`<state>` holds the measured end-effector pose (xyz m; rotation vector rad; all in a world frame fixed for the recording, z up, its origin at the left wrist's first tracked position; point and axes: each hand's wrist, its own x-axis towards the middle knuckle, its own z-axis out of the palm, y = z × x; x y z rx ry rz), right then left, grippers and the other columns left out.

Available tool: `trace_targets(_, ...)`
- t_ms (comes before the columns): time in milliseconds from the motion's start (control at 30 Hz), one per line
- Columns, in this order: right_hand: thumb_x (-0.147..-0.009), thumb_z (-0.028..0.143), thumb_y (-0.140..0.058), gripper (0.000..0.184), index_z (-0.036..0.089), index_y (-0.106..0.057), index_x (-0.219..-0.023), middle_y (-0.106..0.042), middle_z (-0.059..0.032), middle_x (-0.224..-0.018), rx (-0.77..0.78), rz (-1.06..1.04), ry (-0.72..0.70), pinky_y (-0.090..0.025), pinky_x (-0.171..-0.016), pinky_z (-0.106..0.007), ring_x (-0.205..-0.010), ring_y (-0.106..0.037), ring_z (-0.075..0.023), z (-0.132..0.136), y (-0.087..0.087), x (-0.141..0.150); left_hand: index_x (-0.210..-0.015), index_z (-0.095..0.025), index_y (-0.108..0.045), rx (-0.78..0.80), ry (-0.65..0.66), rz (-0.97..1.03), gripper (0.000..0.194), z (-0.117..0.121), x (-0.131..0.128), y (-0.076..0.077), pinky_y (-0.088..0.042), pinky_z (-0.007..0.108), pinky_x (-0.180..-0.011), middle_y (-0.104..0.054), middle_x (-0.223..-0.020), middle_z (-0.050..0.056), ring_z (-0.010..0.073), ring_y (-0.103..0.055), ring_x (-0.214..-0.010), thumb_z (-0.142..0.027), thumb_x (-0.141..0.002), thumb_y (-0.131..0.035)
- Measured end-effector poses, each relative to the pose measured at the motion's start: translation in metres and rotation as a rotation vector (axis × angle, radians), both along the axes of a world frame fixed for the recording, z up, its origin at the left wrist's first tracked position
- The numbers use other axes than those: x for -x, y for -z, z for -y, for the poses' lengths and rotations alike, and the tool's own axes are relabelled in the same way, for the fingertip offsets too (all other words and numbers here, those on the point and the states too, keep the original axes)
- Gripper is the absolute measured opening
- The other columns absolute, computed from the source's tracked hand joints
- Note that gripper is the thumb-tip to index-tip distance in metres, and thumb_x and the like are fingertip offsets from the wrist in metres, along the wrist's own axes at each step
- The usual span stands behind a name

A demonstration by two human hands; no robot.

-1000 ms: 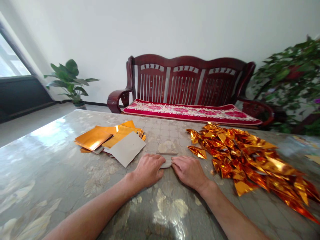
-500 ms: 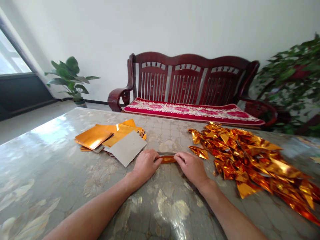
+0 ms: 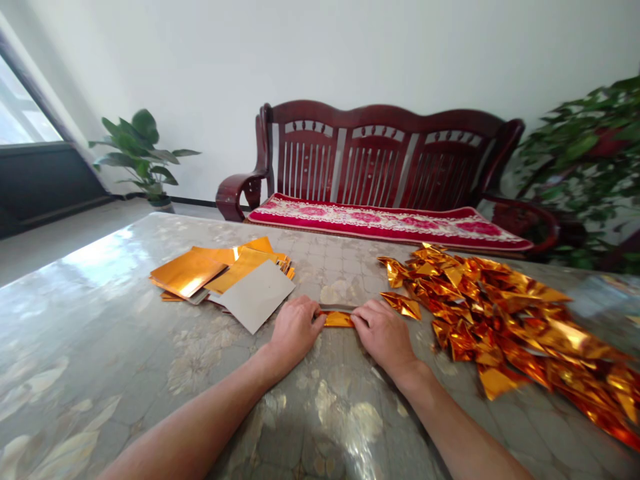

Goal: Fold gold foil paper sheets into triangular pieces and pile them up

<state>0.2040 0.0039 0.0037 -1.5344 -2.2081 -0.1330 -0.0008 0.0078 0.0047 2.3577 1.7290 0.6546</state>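
Observation:
Between my two hands a sheet of gold foil paper (image 3: 339, 320) is folded into a narrow strip, low over the tabletop. My left hand (image 3: 296, 328) pinches its left end, thumb toward me. At the other end, my right hand (image 3: 383, 331) grips with its fingers curled in. The fingers hide both ends of the strip; a grey edge shows behind the gold band. Left of my left hand lies a stack of flat gold foil sheets (image 3: 187, 272), with one sheet grey side up (image 3: 257, 297) on top. Folded gold foil pieces (image 3: 480, 300) are heaped beyond my right hand.
The patterned table (image 3: 125, 347) has a glossy surface. Past its far edge stands a dark red wooden bench (image 3: 367, 153) with a red floral cover (image 3: 370, 217). A potted plant (image 3: 145, 157) is at the left, leafy greenery (image 3: 595, 153) at the right. Clear plastic (image 3: 600, 297) lies near the heap.
The foil strip's front face now looks flatter and brighter between my hands. Both hands keep their hold, and the whole view has shifted slightly.

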Motion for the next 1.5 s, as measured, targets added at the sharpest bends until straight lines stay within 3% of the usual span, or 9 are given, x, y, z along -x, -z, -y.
trace_targets(267, -0.087, 0.028, -0.065, 0.012, 0.027, -0.073, -0.078, -0.067, 0.0010, -0.082, 0.060, -0.055, 0.083, -0.036, -0.074, -0.027, -0.085, -0.057, -0.0169, -0.002, -0.001, 0.000, -0.081, -0.019, -0.062, -0.012, -0.019, -0.043, 0.010, 0.003, -0.001, 0.003, -0.042, 0.029, -0.077, -0.062, -0.087, 0.005, 0.0193, -0.059, -0.085, -0.025, -0.088, -0.058)
trace_targets(1067, -0.090, 0.028, -0.063, 0.011, 0.026, -0.070, -0.082, -0.068, -0.0005, -0.086, 0.084, -0.035, 0.082, -0.035, -0.075, -0.030, -0.086, -0.056, -0.0189, -0.001, -0.001, -0.001, -0.089, -0.020, -0.063, 0.077, -0.114, -0.211, 0.020, 0.008, -0.007, -0.013, -0.043, 0.033, -0.078, -0.062, -0.095, 0.006, 0.0221, -0.061, -0.091, -0.034, -0.094, -0.051)
trace_targets(1333, -0.088, 0.026, -0.064, 0.006, 0.025, -0.066, -0.082, -0.069, 0.0007, -0.084, 0.063, -0.074, 0.096, -0.035, -0.073, -0.030, -0.083, -0.055, -0.0193, -0.001, 0.001, 0.000, -0.096, -0.022, -0.059, 0.092, -0.142, -0.119, 0.013, 0.006, -0.004, -0.009, -0.043, 0.031, -0.079, -0.060, -0.100, 0.003, 0.0205, -0.059, -0.095, -0.033, -0.091, -0.058)
trace_targets(1500, -0.088, 0.026, -0.064, 0.007, 0.024, -0.061, -0.082, -0.067, -0.0005, -0.083, 0.047, -0.064, 0.113, -0.034, -0.070, -0.030, -0.080, -0.054, -0.0197, 0.000, 0.000, 0.000, -0.101, -0.022, -0.056, -0.011, -0.095, -0.098, 0.013, 0.008, -0.002, -0.009, -0.044, 0.032, -0.084, -0.056, -0.105, 0.004, 0.0210, -0.055, -0.099, -0.029, -0.090, -0.059)
